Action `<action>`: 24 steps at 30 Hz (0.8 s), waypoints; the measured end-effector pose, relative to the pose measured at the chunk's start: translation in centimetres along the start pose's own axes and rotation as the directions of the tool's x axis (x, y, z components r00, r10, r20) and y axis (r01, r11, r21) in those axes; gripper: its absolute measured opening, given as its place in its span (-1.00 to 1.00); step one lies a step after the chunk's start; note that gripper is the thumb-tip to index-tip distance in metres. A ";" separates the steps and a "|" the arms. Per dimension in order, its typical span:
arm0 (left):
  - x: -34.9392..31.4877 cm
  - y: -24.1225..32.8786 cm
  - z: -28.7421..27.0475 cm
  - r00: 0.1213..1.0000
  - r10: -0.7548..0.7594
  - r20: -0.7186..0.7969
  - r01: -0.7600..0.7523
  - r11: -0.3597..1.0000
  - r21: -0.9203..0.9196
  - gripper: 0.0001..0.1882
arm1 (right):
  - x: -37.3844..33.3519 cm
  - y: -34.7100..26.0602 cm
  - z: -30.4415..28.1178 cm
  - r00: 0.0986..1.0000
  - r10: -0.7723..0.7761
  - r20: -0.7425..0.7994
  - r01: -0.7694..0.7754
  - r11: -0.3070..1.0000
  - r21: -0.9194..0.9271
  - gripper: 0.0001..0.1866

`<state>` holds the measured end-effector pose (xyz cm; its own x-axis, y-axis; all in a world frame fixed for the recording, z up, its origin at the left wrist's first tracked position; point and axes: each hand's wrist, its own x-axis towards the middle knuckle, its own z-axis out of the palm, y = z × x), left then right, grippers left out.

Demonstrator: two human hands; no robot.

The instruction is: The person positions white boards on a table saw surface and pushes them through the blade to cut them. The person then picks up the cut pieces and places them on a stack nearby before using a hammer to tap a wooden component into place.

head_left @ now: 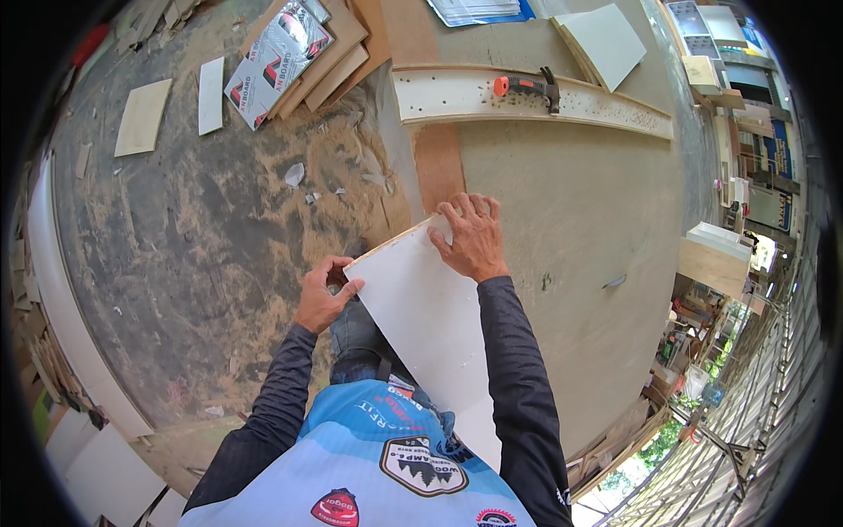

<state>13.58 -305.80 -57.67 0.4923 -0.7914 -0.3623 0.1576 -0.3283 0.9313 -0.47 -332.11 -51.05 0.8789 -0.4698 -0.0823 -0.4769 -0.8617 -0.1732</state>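
Observation:
A long white panel [420, 303] with a bare wooden edge slants across my lap and the worktop, its lower end hidden behind my right arm and shirt. My left hand [325, 294] pinches its left corner, thumb on the white face and fingers curled under the edge. At the upper corner my right hand [471, 235] grips the same panel, its fingers bent over the edge and thumb on the face. Beyond both hands a hammer [531, 86] with an orange and black handle lies in a shallow white tray-like board [430, 95] among scattered small nails.
Stacked boards with a printed wrapper [279, 66] lie at the far left of the worktop [580, 351]. Nearby on the dusty floor [211, 281] are two loose boards [143, 117]. White panels [606, 44] rest at the far right; shelves with boxes line the right side.

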 end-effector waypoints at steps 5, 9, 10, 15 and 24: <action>-0.6 -0.7 0.7 0.997 -0.061 -0.052 0.047 0.971 -0.236 -0.59 | 0.1 0.1 0.3 0.997 0.069 -0.029 -0.068 0.997 0.032 -0.65; -0.7 -1.3 1.9 0.987 -0.131 -0.097 0.085 0.921 -0.380 -0.59 | 0.4 -0.7 -0.3 0.988 0.155 -0.010 -0.155 0.988 -0.008 -0.64; -1.0 -1.6 2.4 0.978 -0.192 -0.083 0.145 0.910 -0.389 -0.58 | 0.3 -0.5 -0.5 0.984 0.178 -0.011 -0.178 0.984 -0.009 -0.63; -2.4 -0.5 5.0 0.954 -0.285 -0.089 0.210 0.853 -0.478 -0.57 | -8.2 2.6 2.3 0.807 0.487 -0.334 -0.459 0.873 0.164 -0.61; 1.9 6.2 9.4 0.989 -0.143 0.033 0.143 0.890 -0.434 -0.62 | -48.5 0.7 8.1 -0.191 0.720 -0.667 -0.962 -0.003 0.273 -0.65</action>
<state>7.43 -314.19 -52.94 0.4361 -0.7527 -0.4932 0.5821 -0.1820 0.7925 -43.37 -308.36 -55.16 -0.5184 -0.6581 0.5460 -0.8413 0.5067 -0.1881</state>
